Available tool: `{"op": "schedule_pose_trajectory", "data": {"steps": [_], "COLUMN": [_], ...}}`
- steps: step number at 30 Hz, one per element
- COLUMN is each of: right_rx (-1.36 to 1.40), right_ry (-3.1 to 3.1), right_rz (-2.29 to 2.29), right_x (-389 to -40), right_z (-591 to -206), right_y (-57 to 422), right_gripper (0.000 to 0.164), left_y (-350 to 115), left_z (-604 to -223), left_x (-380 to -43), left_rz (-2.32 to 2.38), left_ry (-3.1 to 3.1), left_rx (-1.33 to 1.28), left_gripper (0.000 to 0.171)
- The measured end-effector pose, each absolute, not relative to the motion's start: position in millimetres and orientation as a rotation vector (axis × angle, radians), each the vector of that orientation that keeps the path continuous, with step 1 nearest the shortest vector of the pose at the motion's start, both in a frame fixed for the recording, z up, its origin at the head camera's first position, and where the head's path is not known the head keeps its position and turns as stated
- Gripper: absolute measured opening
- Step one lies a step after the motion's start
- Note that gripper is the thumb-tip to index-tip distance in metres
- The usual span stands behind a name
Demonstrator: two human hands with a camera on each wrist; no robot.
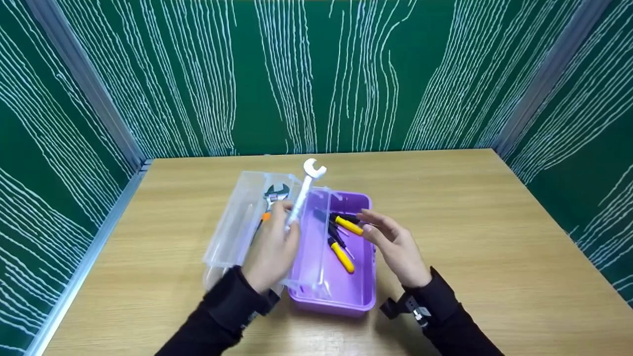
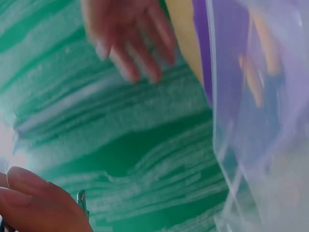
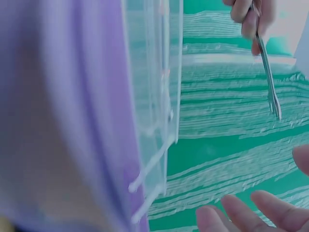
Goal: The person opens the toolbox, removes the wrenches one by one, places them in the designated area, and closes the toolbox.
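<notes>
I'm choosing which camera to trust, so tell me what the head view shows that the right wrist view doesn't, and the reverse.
Only the head view clearly shows the yellow-handled tools and the adjustable wrench. Only the right wrist view shows the open-end wrench nearly edge-on. Both show that wrench in the left hand, the right hand, the purple box and the clear plastic piece.

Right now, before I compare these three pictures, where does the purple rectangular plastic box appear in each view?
Head: the purple rectangular plastic box is below the centre, slightly right.
Left wrist: the box is at upper right, partly seen through clear plastic.
Right wrist: the box is a blurred purple band at left.
Shared landmark: the clear plastic container, alongside or overlapping it.
</notes>
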State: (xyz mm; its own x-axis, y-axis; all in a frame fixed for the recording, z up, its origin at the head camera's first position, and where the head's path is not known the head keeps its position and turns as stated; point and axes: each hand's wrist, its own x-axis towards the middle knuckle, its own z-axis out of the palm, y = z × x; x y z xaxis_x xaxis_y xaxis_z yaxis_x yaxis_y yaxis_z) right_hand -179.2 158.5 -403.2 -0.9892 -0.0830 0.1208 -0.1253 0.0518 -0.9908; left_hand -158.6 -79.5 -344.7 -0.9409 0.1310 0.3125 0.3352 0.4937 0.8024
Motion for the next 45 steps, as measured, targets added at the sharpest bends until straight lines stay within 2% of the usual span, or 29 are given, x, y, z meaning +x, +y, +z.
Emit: {"op": "schedule_pose_trajectory", "data": {"steps": [9, 17, 21, 26, 35, 42, 45], "right_rx": [0.514, 0.58, 0.551, 0.47, 0.503, 0.346, 0.284], "right_ry": [-2.291, -2.279, -2.31, -2.302, -2.252, -2.281, -2.288], "right_rz": [2.221, 2.236, 2.204, 2.251, 2.286, 2.318, 2.335], "right_x": [-173, -170, -168, -167, -167, -172, -175], "right_z": [-403, -408, -410, -410, -403, -396, -394], "right_y": [138, 126, 122, 120, 128, 143, 154], "right_gripper": [0.035, 0.03, 0.026, 0.028, 0.028, 0.013, 0.012], "left_y": [-50, -35, -27, -23, -28, -44, -57], "left_z": [-372, -392, -399, -404, -398, -387, -383], "left_x": [-143, -139, -136, -132, -133, -132, -134], "left_rz": [-1.439, -1.384, -1.354, -1.34, -1.359, -1.28, -1.196], "left_ry": [-2.581, -2.576, -2.563, -2.565, -2.559, -2.494, -2.415], "left_rx": [-0.528, -0.563, -0.547, -0.52, -0.636, -0.7, -0.682], "left_gripper": [0.028, 0.03, 0.033, 0.036, 0.04, 0.038, 0.035]}}
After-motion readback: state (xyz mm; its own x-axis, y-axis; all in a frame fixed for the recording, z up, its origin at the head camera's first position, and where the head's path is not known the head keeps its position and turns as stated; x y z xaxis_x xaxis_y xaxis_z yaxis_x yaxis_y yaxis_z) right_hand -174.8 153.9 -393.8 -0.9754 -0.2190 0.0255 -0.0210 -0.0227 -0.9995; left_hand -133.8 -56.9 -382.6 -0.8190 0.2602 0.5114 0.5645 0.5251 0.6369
